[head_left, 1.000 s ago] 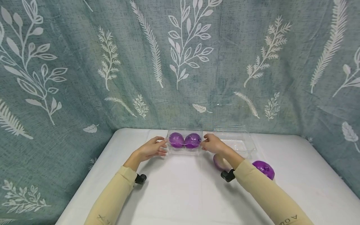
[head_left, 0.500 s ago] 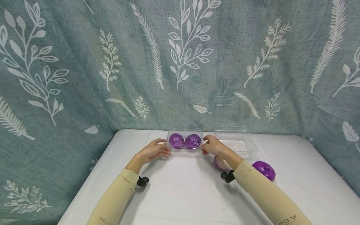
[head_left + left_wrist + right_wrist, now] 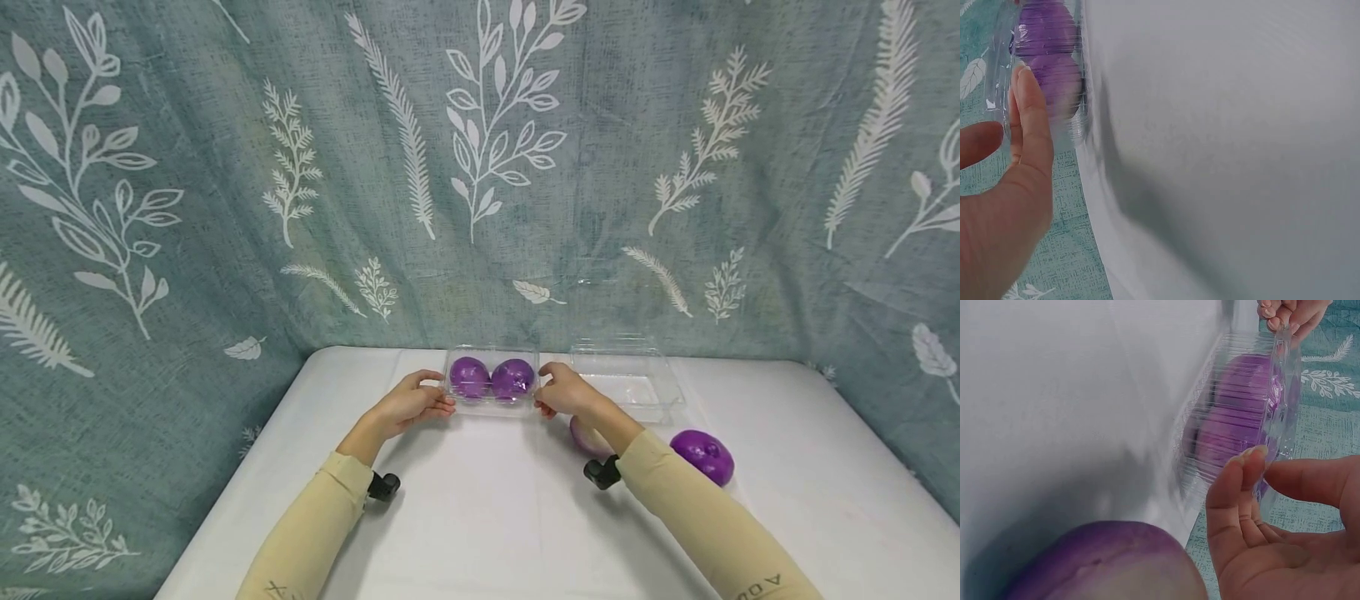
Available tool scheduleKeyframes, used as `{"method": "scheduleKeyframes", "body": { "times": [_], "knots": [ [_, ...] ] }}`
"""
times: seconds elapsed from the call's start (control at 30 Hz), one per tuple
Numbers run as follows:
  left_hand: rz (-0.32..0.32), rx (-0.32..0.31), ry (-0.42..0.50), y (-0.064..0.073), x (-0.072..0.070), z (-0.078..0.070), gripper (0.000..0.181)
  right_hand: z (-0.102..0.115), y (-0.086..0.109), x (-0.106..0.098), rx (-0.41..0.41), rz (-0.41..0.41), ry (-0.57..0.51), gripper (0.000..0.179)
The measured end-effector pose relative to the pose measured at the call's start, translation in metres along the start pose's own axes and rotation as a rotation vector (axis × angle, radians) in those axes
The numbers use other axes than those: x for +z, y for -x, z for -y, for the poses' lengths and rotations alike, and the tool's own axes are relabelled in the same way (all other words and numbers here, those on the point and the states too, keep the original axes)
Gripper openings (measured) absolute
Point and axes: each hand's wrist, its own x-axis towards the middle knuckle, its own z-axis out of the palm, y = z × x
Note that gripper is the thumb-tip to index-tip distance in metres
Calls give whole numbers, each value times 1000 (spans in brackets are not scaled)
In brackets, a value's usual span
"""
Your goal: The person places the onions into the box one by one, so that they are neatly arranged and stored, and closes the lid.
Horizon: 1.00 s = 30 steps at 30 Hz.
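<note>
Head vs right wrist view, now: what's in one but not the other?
Head only: the second clear container and the loose all-purple item.

Right wrist only: a clear look at a fingernail on the right hand.

Both: the two hands, including the left hand, the clear container holding two purple items, the loose purple-and-white item, white table surface, leaf-print cloth.

Clr box (image 3: 489,410) w/ 2 rnd purple pcs (image 3: 469,377), back of tbl (image 3: 465,517).

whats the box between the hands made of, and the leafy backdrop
Box: likely clear plastic, glossy; purple round objects show through its ribbed walls and highlights catch its edges.
Backdrop: apparently matte woven fabric, given its soft folds and threadlike texture.
</note>
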Motion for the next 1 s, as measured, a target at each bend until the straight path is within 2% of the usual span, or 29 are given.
{"method": "scheduleKeyframes", "body": {
  "times": [0.43,0.73,0.87,1.0],
  "knots": [
    [1,-2,-2,1,1,3,47,-3,0,2,6,-3,29,60],
    [13,-56,-21,3,2,0,54,0,3,-2,29,15,43,59],
    [11,-89,-52,7,-2,-3,53,5,8,-8,7,24,85,57],
    [-11,-51,-146,13,-7,-9,53,12,17,-17,-21,40,125,56]
  ]
}}
